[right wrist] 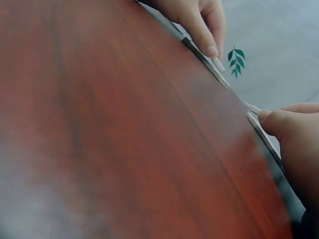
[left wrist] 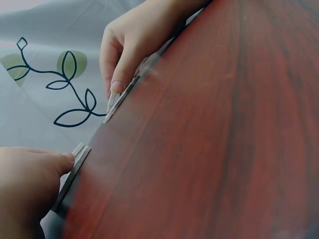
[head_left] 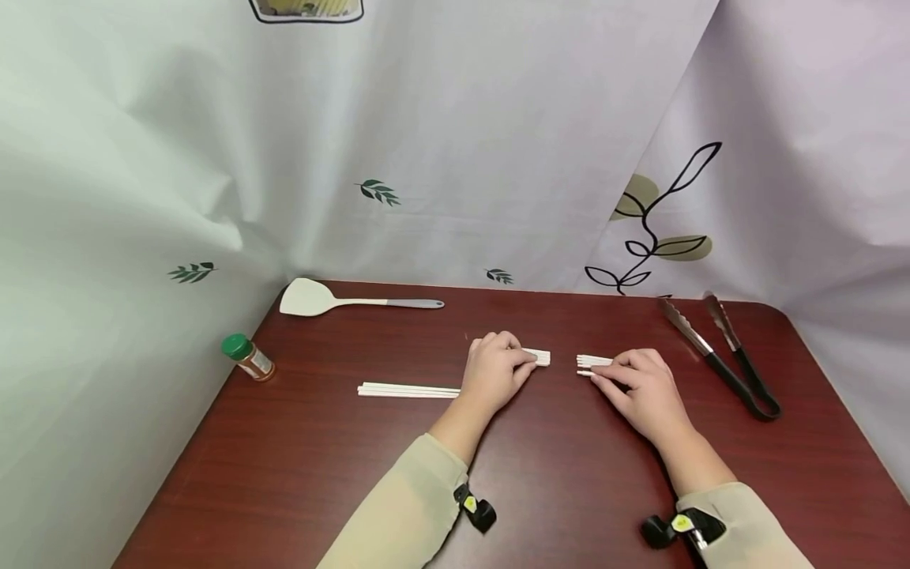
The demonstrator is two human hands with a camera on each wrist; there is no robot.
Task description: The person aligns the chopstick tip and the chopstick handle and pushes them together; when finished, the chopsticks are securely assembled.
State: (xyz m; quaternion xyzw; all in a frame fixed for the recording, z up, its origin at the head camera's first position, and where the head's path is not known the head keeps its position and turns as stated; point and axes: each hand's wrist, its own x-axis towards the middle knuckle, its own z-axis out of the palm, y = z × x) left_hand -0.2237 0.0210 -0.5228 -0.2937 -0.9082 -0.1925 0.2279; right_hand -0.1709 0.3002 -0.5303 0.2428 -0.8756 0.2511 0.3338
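Sticks, likely light, stiff and slippery: grasp near the ends. Left hand and right hand each pinch some.

Both wrist views low across table

Left grip and right grip each pinch white sticks, exact count unclear.

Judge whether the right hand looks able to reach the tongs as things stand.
Probably yes: only bare tabletop separates the right hand from the tongs, though that hand is pinching white sticks.
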